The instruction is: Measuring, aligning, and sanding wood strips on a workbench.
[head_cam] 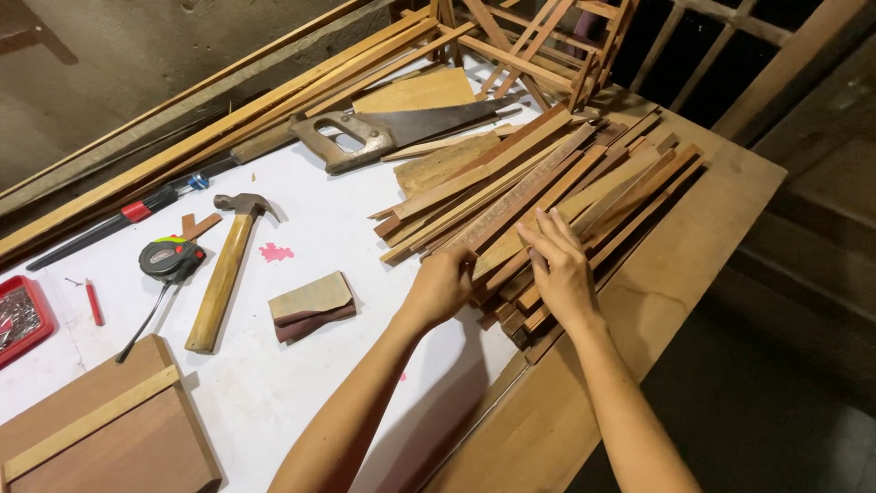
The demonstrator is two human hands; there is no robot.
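Observation:
A loose pile of thin wooden slats lies across the right side of the white table top. My left hand rests at the near end of the pile, fingers curled around the end of one slat. My right hand lies flat on top of the slats beside it, fingers stretched out and apart, pressing on the wood.
On the table are a folded sheet of sandpaper, a hammer, a tape measure, a handsaw, a red pencil, a red tray of nails and a wooden board. Long battens line the far edge.

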